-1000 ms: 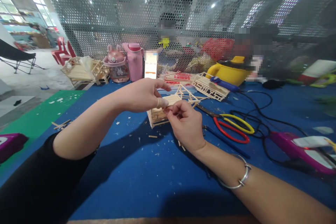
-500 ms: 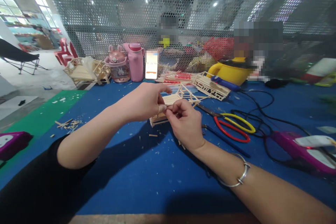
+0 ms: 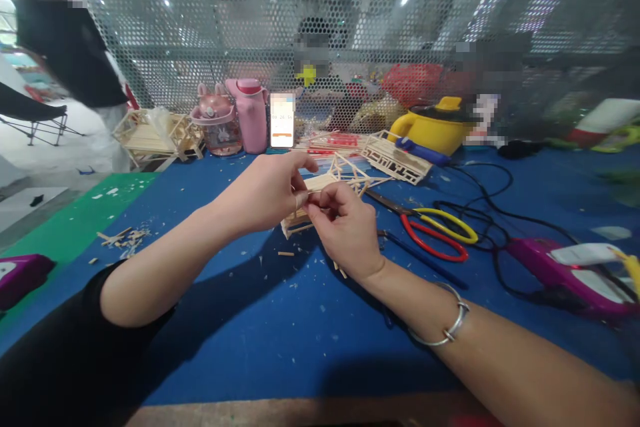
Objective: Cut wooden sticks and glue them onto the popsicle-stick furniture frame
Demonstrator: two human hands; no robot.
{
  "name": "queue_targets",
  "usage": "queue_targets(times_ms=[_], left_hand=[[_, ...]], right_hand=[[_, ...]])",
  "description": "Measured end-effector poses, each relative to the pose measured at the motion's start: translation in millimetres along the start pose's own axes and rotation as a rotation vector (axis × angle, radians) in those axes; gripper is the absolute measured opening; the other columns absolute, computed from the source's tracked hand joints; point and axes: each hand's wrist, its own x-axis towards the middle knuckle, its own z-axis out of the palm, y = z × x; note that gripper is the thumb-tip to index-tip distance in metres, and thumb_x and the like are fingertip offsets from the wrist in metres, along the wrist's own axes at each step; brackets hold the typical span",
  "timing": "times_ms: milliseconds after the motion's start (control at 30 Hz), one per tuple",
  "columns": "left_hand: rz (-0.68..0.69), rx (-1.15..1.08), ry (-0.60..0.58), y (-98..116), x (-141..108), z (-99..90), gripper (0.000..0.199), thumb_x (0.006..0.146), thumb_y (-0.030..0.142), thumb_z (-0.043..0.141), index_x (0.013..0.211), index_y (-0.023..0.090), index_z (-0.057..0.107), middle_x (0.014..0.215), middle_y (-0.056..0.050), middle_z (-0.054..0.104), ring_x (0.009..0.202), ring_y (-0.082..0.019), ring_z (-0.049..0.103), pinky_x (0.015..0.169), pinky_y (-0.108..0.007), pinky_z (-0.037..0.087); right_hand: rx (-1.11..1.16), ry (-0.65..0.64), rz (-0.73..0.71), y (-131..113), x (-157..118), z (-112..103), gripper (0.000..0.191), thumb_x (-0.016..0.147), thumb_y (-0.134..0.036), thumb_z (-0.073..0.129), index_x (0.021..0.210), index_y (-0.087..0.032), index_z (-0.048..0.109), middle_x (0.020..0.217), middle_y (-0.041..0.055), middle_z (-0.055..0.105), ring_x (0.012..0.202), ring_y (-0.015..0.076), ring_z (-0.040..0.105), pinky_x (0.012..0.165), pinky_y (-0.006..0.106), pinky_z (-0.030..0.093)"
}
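A small model built of thin wooden sticks (image 3: 320, 183) stands on the blue table in front of me, partly hidden behind both hands. My left hand (image 3: 270, 190) reaches over its left side, with thumb and finger pinched at its near edge. Against those fingertips my right hand (image 3: 347, 227) is pinched too, at the same edge. Whatever small piece lies between the fingertips is covered. Scissors (image 3: 435, 237) with red and yellow handles lie right of my right hand, beside a dark blue pen-like tool (image 3: 425, 259).
Two more stick models, one at the left (image 3: 157, 137) and one at the back (image 3: 400, 157), flank a pink bottle (image 3: 251, 117) and a lit phone (image 3: 283, 121). A blue-handled tool (image 3: 423, 150) trails black cable rightward. Stick scraps (image 3: 123, 240) lie left. A person (image 3: 70, 47) stands beyond.
A person in dark clothing has come into view at the far left. The whole view has shifted slightly; both hands keep their pinch at the model's edge.
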Motion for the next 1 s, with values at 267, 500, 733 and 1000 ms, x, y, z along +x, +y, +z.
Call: queue_targets(times_ms=[267,500,733,1000], left_hand=[[-0.025,0.01,-0.004,1,-1,1.6,0.036,0.072,0.02,0.055,0.109,0.018,0.057,0.081,-0.003,0.071,0.071,-0.015,0.064,0.061,-0.025,0.044],[-0.03,-0.001,-0.018,2,-2,1.3,0.037,0.072,0.02,0.056,0.109,0.018,0.058,0.081,-0.003,0.071,0.071,-0.015,0.065,0.062,-0.025,0.046],[-0.023,-0.002,-0.017,2,-3,1.5,0.036,0.072,0.018,0.054,0.108,0.018,0.058,0.082,-0.002,0.071,0.071,-0.015,0.064,0.062,-0.025,0.046],[-0.027,0.007,-0.015,4,-2,2.1,0.037,0.072,0.018,0.054,0.108,0.018,0.059,0.081,-0.002,0.072,0.07,-0.015,0.064,0.062,-0.026,0.045]], right_hand=[[-0.183,-0.053,-0.102,7,0,-13,0.017,0.067,-0.006,0.047,0.07,-0.019,0.057,0.07,0.0006,0.061,0.063,0.0132,0.054,0.061,0.024,0.043],[-0.262,-0.118,-0.272,2,-6,-13,0.025,0.071,-0.01,0.048,0.077,-0.02,0.071,0.073,0.0029,0.063,0.073,0.0156,0.058,0.069,0.026,0.045],[-0.467,-0.09,-0.301,3,-5,-17,0.024,0.071,-0.012,0.049,0.072,-0.02,0.071,0.069,0.003,0.065,0.068,0.0155,0.059,0.065,0.025,0.044],[-0.423,-0.085,-0.216,4,-4,-14,0.02,0.073,-0.016,0.051,0.079,-0.019,0.069,0.073,0.0024,0.071,0.068,0.0158,0.063,0.064,0.025,0.044]])
